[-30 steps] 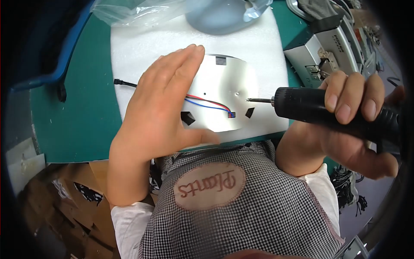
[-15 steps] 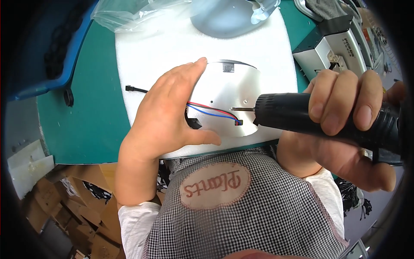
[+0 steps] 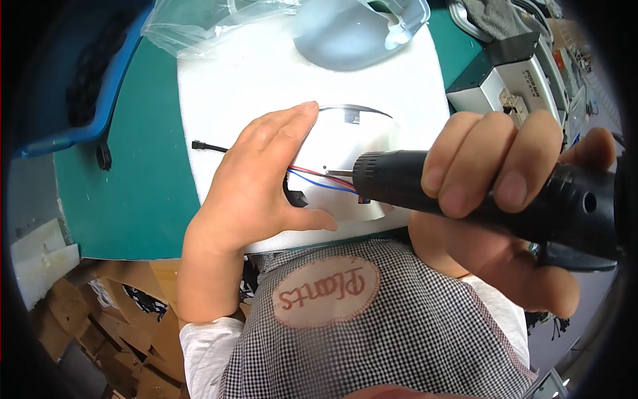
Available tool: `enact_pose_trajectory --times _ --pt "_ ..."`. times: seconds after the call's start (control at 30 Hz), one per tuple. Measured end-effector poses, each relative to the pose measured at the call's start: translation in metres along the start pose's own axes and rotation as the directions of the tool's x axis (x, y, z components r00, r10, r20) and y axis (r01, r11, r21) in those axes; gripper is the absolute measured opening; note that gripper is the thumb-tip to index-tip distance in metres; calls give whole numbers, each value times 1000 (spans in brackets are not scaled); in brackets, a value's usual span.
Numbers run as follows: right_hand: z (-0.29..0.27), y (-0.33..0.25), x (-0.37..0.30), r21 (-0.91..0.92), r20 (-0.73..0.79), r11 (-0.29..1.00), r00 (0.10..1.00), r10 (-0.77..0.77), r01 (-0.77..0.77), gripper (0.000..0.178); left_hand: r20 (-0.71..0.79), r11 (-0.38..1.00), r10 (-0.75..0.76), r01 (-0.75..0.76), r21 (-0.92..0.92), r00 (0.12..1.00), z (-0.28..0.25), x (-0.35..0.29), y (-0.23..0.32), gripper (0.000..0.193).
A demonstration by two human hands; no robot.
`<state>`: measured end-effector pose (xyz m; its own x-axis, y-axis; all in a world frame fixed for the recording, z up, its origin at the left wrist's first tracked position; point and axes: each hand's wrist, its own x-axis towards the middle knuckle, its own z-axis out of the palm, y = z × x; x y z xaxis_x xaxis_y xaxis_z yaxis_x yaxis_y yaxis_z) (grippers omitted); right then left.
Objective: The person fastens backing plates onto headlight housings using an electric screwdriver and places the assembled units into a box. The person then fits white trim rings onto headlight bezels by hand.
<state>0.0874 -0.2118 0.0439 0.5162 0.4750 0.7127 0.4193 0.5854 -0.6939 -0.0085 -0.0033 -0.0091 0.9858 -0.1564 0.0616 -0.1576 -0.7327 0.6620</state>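
Note:
A silvery, rounded metal part (image 3: 345, 146) lies on a white foam sheet (image 3: 219, 86). My left hand (image 3: 246, 176) grips its left side, thumb near its front edge and fingers stretched toward its far edge. Red, black and blue wires (image 3: 319, 183) run across the metal to a small connector (image 3: 363, 199). In my right hand (image 3: 495, 166) is a black electric screwdriver (image 3: 399, 178), held level with its bit pointing left. The bit's tip is close to a small dark hole in the metal; whether it touches, I cannot tell. A short black cable (image 3: 209, 146) sticks out left of my left hand.
At the back of the foam lie a pale blue-grey curved shell (image 3: 339, 43) and a clear plastic bag (image 3: 193, 30). A silver and black box-shaped device (image 3: 495, 83) stands back right. A blue bin (image 3: 100, 126) is at the left on the green mat (image 3: 133, 213).
My right hand has brought the screwdriver leftward over the metal part, so its bit now ends near the left hole. My left hand keeps its hold.

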Motion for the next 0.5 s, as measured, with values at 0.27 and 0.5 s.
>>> enact_pose_trajectory --times 0.27,0.5 --pt "11 0 7 -47 89 999 996 23 -19 91 13 997 10 -9 -73 1000 0 -1 -6 114" --pt "-2 5 4 12 102 1000 995 16 -18 89 13 999 31 -31 -39 999 0 3 -7 107"
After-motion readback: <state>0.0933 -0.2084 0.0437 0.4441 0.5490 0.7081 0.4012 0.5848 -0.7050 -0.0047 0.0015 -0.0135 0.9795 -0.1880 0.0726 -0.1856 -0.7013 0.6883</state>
